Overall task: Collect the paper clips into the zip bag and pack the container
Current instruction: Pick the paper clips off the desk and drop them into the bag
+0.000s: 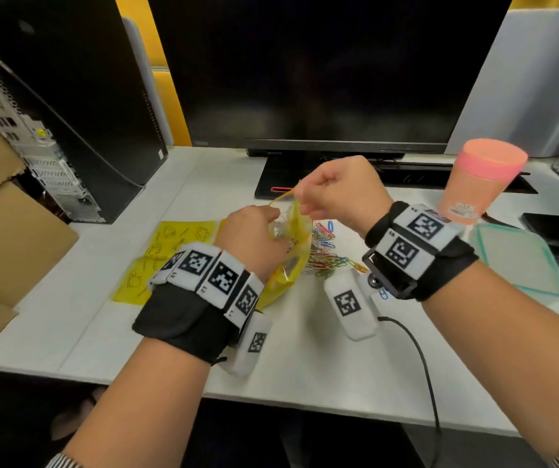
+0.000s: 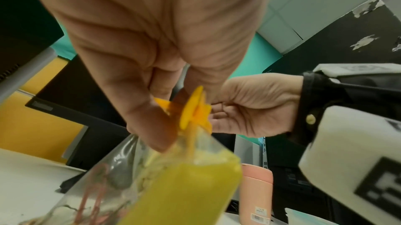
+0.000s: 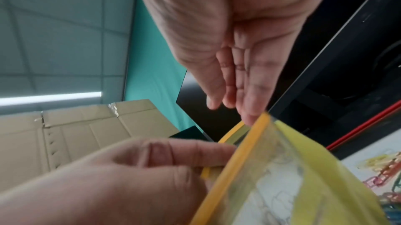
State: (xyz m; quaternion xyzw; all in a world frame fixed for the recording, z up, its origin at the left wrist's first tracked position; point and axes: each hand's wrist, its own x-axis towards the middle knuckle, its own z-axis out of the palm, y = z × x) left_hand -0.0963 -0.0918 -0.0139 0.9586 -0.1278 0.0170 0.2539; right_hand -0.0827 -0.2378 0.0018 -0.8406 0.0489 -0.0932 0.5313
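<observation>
A yellow and clear zip bag (image 1: 293, 251) with an orange zip strip hangs over the desk between both hands. My left hand (image 1: 254, 238) pinches one lip of its mouth (image 2: 160, 106). My right hand (image 1: 335, 190) pinches the other lip higher up, and the orange strip (image 3: 240, 148) is pulled apart. A few clips show through the clear side of the bag (image 2: 95, 199). A heap of coloured paper clips (image 1: 327, 251) lies on the white desk just right of the bag. The clear container with a teal rim (image 1: 521, 261) sits at the right.
A yellow printed sheet (image 1: 163, 255) lies left of the bag. A pink cup (image 1: 480, 180) stands at the right rear. A black monitor (image 1: 322, 72) and its stand fill the back, a computer tower (image 1: 68, 106) and cardboard boxes (image 1: 4, 228) the left. A black cable (image 1: 420, 359) runs off the front edge.
</observation>
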